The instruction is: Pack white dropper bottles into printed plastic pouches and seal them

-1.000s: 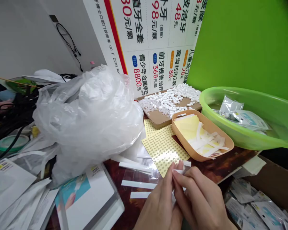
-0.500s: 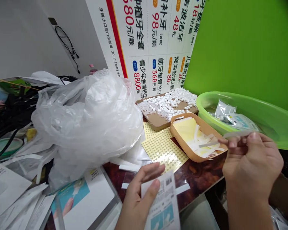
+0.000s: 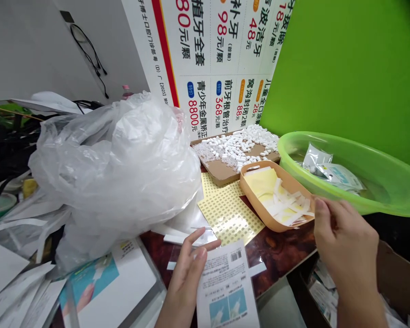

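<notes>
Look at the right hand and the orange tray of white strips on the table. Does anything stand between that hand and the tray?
Nothing visible does. The right hand is at the near corner of the orange tray, fingertips by the white strips. The green basin is just behind the hand, not between them.

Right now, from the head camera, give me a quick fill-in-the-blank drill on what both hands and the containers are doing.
1. The left hand holds a printed ____ bearing a QR code.
2. The right hand hovers at the rim of the ____-coloured tray of white strips.
3. The pouches lie in a ____ basin.
4. The cardboard tray behind carries small ____ pieces.

Missing words: packet; tan; green; white
</notes>
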Available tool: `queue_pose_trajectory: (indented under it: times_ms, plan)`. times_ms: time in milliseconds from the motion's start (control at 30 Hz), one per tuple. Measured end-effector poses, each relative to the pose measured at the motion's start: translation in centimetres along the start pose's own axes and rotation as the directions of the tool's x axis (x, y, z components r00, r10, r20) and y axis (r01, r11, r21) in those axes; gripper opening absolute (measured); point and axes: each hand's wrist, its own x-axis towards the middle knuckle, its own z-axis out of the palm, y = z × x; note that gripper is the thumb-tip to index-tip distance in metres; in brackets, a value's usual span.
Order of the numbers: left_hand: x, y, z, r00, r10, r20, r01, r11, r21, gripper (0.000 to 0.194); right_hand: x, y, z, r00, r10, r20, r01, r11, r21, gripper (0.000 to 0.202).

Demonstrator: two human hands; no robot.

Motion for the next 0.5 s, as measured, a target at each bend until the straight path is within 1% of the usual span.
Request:
queue_pose_trajectory:
  times_ms: [33, 67, 100, 133, 167, 200, 233, 267, 300, 333, 367, 400, 500]
  plan:
    - [0.0, 0.0, 0.0, 1.000, -0.016, 0.024, 0.016, 1.000, -0.016, 0.056, -1.1, -0.6, 0.1, 0.999, 0.027, -0.018, -0.025, 0.993, 0.118, 0.034]
    - [0.0, -0.1, -0.1, 0.998, -0.020, 0.052, 0.022, 0.999, -0.024, 0.052, -2.4, -1.3, 0.4, 0.997, 0.077, 0.017, -0.079, 0.958, 0.277, 0.032]
    - [0.0, -0.2, -0.1, 0.996, -0.014, 0.083, 0.017, 0.999, -0.035, 0.047, -3.7, -2.0, 0.7, 0.984, 0.131, 0.118, -0.170, 0.880, 0.442, 0.034]
    - [0.1, -0.3, -0.1, 0.993, -0.006, 0.119, 0.012, 0.999, -0.053, 0.042, -5.0, -2.8, 1.1, 0.955, 0.151, 0.257, -0.275, 0.775, 0.569, 0.041]
    - [0.1, -0.5, -0.1, 0.987, 0.000, 0.158, 0.013, 0.997, -0.079, 0.038, -6.2, -3.5, 1.5, 0.920, 0.139, 0.367, -0.363, 0.654, 0.664, 0.047]
    - [0.1, -0.6, 0.0, 0.980, -0.002, 0.200, 0.024, 0.994, -0.106, 0.034, -7.2, -4.1, 1.9, 0.863, 0.109, 0.493, -0.471, 0.526, 0.708, 0.054]
    - [0.1, -0.8, 0.0, 0.971, -0.012, 0.240, 0.042, 0.992, -0.123, 0.032, -8.0, -4.6, 2.4, 0.792, 0.065, 0.606, -0.576, 0.406, 0.710, 0.059]
    - [0.1, -1.1, 0.1, 0.963, -0.023, 0.269, 0.059, 0.990, -0.128, 0.031, -8.5, -5.0, 2.7, 0.714, 0.009, 0.700, -0.665, 0.323, 0.674, 0.057]
    - [0.2, -1.3, 0.1, 0.959, -0.030, 0.282, 0.068, 0.990, -0.124, 0.030, -8.8, -5.3, 3.0, 0.643, -0.041, 0.765, -0.729, 0.274, 0.627, 0.054]
    - [0.3, -1.6, 0.2, 0.959, -0.033, 0.280, 0.067, 0.991, -0.114, 0.030, -8.8, -5.5, 3.3, 0.591, -0.076, 0.803, -0.768, 0.253, 0.589, 0.048]
    - [0.5, -1.8, 0.2, 0.964, -0.028, 0.263, 0.057, 0.993, -0.103, 0.031, -8.7, -5.5, 3.4, 0.561, -0.098, 0.822, -0.785, 0.253, 0.566, 0.043]
    - [0.6, -2.1, 0.3, 0.971, -0.019, 0.237, 0.043, 0.995, -0.094, 0.032, -8.5, -5.5, 3.6, 0.557, -0.106, 0.824, -0.784, 0.261, 0.563, 0.040]
    - [1.1, -2.7, 0.4, 0.991, 0.022, 0.135, -0.009, 0.996, -0.091, 0.039, -8.1, -5.2, 3.9, 0.597, -0.152, 0.788, -0.733, 0.296, 0.613, 0.038]
